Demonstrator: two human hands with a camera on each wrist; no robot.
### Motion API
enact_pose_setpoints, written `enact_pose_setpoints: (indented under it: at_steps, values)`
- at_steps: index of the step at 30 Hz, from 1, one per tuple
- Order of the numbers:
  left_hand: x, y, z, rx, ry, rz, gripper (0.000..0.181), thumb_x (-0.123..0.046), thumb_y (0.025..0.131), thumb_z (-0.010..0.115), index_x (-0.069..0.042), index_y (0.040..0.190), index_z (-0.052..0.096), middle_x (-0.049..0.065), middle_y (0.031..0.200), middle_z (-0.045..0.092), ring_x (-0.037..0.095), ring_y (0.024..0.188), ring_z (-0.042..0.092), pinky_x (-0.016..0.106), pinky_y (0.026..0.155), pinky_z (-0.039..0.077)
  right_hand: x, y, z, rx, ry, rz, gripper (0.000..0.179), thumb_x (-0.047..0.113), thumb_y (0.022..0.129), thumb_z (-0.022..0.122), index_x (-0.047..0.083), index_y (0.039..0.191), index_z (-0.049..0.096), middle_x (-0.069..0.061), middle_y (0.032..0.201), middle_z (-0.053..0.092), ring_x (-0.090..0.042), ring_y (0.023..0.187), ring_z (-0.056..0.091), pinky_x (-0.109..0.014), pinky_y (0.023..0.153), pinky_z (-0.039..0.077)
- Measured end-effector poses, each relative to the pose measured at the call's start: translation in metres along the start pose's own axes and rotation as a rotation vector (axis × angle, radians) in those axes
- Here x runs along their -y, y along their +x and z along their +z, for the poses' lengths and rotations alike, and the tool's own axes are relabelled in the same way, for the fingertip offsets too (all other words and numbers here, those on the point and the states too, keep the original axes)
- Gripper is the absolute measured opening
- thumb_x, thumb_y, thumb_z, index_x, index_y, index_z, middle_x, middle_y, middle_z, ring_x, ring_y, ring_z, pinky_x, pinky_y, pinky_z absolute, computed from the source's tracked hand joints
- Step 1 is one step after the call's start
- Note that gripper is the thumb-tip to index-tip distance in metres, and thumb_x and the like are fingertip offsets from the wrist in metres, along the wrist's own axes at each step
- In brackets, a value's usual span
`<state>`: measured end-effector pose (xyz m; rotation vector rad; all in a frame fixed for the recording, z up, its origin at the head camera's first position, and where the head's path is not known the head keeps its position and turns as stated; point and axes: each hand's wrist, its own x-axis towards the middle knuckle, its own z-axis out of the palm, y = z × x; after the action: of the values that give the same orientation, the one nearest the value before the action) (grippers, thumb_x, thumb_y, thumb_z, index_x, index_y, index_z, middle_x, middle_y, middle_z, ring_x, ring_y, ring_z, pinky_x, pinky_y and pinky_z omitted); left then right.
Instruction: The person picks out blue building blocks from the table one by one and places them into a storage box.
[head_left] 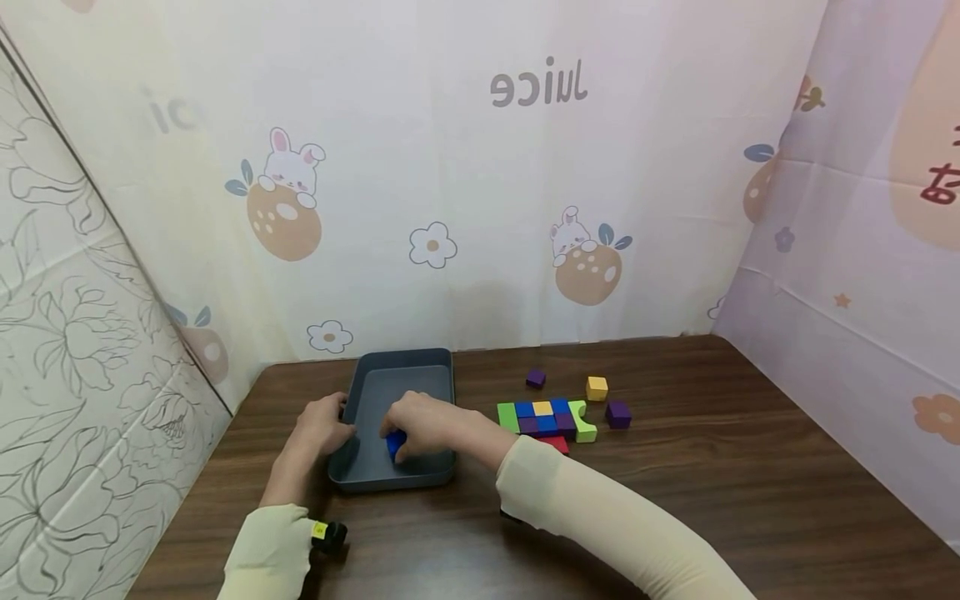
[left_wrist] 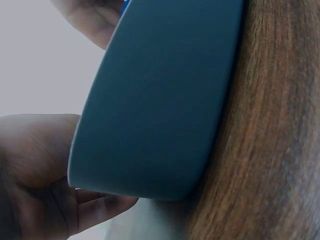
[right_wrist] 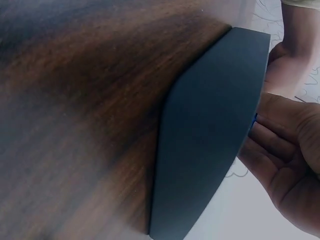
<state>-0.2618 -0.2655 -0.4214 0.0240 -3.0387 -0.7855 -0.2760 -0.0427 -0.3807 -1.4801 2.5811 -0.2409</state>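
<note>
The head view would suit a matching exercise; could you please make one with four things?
1. Left hand
2. Right hand
3. Loose yellow cube
4. Red block

A. Beyond the multicoloured block cluster
B. Holding a blue block
C. At that cluster's near edge
D. At the left rim of the dark grey rectangular tray

Pairs: 1-D; 2-B; 3-A; 4-C

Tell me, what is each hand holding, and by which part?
The right hand pinches a blue block, but which faces it grips cannot be told. The left hand holds the gray tray by its left side.
</note>
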Motion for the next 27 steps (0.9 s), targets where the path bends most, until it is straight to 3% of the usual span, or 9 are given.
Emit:
enact_pose_setpoints:
  at_steps: [16,27]
  values:
    - [0.0,0.001,0.002,-0.003,0.01,0.001,0.054,-0.009,0.09,0.073,0.011,0.137,0.058,0.03,0.121,0.069,0.043,0.108,0.067,0.057,0.092,0.055,0.002,0.002,0.013,0.037,-0.021,0.018,0.03,0.02,0.09,0.087,0.014,0.118,0.08,0.004,0.105,0.076,-0.003,0.085,0.064,-0.017,0.072,0.052]
    - [-0.002,-0.001,0.001,0.001,0.003,-0.007,0.053,-0.008,0.091,0.073,0.011,0.138,0.057,0.03,0.122,0.069,0.041,0.106,0.068,0.056,0.091,0.056,0.003,0.002,0.013,0.04,-0.035,0.019,0.031,0.021,0.09,0.087,0.014,0.119,0.079,0.004,0.105,0.075,-0.003,0.086,0.064,-0.017,0.072,0.052]
